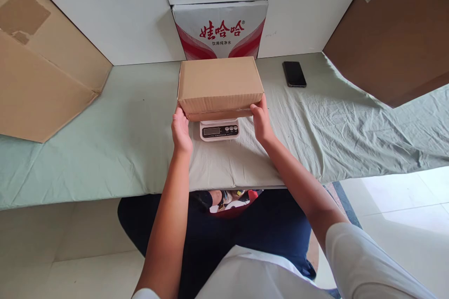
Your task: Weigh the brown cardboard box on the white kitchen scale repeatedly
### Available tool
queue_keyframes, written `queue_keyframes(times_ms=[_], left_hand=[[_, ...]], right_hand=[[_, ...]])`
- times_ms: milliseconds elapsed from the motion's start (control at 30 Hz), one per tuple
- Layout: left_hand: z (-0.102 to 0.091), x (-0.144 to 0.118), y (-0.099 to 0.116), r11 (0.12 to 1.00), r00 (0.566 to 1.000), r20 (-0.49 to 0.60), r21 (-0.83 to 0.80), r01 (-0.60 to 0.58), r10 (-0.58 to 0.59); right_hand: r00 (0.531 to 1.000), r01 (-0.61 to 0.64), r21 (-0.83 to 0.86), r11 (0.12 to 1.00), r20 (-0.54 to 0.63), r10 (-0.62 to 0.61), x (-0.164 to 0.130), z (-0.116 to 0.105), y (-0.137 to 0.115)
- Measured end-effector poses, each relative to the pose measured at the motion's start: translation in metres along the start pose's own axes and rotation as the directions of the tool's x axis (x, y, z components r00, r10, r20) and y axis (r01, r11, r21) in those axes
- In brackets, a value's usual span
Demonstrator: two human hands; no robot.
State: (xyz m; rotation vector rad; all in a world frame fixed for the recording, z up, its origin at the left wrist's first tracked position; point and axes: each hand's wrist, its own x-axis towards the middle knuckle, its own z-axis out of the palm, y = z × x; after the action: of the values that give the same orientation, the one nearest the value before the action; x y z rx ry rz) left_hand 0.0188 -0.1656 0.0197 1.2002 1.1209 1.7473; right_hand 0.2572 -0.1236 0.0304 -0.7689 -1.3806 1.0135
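Note:
A closed brown cardboard box (219,85) rests on a small white digital scale (219,130), whose display and buttons show just below the box's front edge. My left hand (181,130) presses against the box's front left corner. My right hand (261,119) grips the front right corner. Both hands hold the box from its sides, over the pale green cloth (105,149) covering the table.
A black phone (294,74) lies on the cloth at the back right. A red-and-white printed carton (220,30) stands behind the box among white boxes. Large brown cardboard pieces lean at the left (38,70) and right (396,37).

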Motion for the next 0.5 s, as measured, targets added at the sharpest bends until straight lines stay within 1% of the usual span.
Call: queue_keyframes(times_ms=[167, 333, 433, 500], left_hand=[[0.001, -0.002, 0.001, 1.0, 1.0, 0.007, 0.022, -0.005, 0.005], [0.001, -0.004, 0.006, 1.0, 1.0, -0.017, 0.017, -0.018, 0.018], [0.002, -0.004, 0.01, 1.0, 1.0, -0.021, 0.003, 0.004, -0.004], [0.004, -0.004, 0.01, 1.0, 1.0, -0.006, 0.012, 0.013, -0.013]], right_hand=[[1.0, -0.013, 0.014, 1.0, 0.003, 0.013, -0.001, 0.002, -0.004], [0.998, -0.055, -0.043, 0.998, -0.03, 0.054, 0.0, -0.002, -0.002], [0.994, -0.091, -0.018, 0.996, -0.057, 0.089, 0.003, -0.004, 0.002], [0.995, -0.089, -0.008, 0.996, -0.048, 0.089, 0.004, -0.004, 0.003]])
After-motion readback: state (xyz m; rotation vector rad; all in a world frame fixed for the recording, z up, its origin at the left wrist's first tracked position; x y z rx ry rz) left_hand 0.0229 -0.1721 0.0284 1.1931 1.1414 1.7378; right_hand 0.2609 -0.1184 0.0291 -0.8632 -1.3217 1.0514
